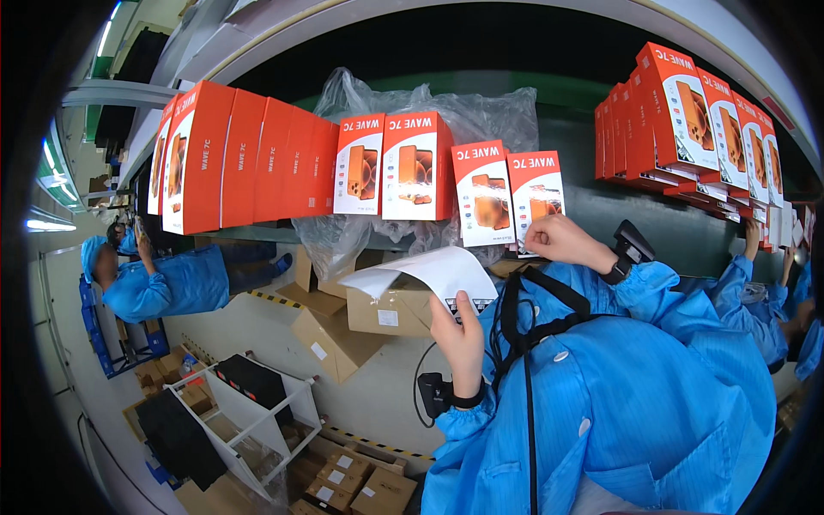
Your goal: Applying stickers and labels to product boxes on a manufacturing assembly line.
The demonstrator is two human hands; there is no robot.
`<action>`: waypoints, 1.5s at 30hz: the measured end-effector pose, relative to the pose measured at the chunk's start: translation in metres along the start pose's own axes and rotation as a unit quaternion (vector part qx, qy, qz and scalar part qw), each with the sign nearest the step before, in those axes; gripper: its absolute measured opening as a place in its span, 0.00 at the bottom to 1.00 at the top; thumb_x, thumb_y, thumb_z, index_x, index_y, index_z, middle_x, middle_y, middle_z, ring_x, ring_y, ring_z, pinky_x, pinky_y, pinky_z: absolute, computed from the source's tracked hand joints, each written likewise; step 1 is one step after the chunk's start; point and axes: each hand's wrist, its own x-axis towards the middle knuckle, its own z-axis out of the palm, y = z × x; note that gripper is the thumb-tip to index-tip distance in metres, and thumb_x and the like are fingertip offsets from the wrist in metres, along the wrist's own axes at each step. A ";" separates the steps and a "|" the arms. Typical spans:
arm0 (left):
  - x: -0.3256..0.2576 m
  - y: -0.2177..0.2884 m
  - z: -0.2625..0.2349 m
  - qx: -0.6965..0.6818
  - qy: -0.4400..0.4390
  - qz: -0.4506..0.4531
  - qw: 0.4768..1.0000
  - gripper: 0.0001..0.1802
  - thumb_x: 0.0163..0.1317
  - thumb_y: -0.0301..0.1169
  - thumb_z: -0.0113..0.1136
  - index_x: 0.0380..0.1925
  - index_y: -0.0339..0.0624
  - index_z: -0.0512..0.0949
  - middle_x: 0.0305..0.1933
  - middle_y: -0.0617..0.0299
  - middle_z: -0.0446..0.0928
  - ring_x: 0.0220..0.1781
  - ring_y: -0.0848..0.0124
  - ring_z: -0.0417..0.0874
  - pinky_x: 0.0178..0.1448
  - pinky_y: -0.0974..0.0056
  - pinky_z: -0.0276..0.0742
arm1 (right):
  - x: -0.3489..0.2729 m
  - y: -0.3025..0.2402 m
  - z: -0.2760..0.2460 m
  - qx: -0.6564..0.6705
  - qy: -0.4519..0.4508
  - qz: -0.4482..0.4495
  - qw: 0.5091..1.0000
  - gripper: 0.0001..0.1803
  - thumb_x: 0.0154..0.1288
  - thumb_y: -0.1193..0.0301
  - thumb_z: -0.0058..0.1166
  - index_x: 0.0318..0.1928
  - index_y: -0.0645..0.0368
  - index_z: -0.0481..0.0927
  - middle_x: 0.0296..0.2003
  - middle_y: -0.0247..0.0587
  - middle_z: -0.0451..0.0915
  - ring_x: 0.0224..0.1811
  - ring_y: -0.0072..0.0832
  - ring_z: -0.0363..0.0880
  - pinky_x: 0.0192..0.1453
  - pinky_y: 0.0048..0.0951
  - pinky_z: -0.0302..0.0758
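My left hand (pixel 461 343) grips a curved white sheet (pixel 433 268) by its near edge, thumb on top, where small black-and-white printed labels show. My right hand (pixel 568 243) is closed with fingertips pinched by the lower part of an orange-and-white phone box (pixel 539 178). Whether the fingers touch the box or hold something small cannot be made out. Close on its left stands a similar phone box (pixel 482 189), slightly tilted. Two more boxes, a wider one (pixel 416 163) and a narrower one (pixel 359 163), stand further left.
A long row of orange boxes (pixel 249 163) fills the left of the green bench (pixel 588 206); stacked boxes (pixel 678 112) stand right. Clear plastic film (pixel 489 112) lies behind. Cardboard cartons (pixel 386 311) sit below the bench edge. Co-workers in blue are left (pixel 172 283) and right (pixel 747 300).
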 end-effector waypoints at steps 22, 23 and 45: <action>-0.005 -0.005 0.016 -0.027 -0.009 -0.002 1.000 0.14 0.67 0.28 0.50 0.48 0.29 0.69 0.40 0.54 0.77 0.40 0.72 0.76 0.45 0.67 0.73 | -0.001 0.011 0.015 -0.099 0.051 -0.007 0.994 0.06 0.51 0.71 0.57 0.26 0.61 0.80 0.22 0.45 0.78 0.26 0.40 0.78 0.30 0.36 0.73; -0.004 -0.005 0.016 -0.025 -0.007 0.000 1.000 0.14 0.67 0.28 0.50 0.48 0.29 0.69 0.40 0.54 0.77 0.41 0.72 0.76 0.45 0.67 0.73 | -0.001 0.013 0.016 -0.115 0.059 -0.022 0.991 0.07 0.51 0.71 0.59 0.26 0.61 0.79 0.22 0.45 0.77 0.25 0.40 0.78 0.30 0.34 0.73; -0.002 -0.006 0.005 -0.252 -0.032 0.017 0.967 0.09 0.65 0.24 0.53 0.44 0.32 0.72 0.40 0.62 0.76 0.38 0.79 0.76 0.43 0.75 0.71 | 0.001 -0.094 0.015 0.289 0.054 0.041 0.955 0.14 0.60 0.73 0.60 0.44 0.64 0.74 0.37 0.33 0.77 0.39 0.17 0.75 0.41 0.20 0.71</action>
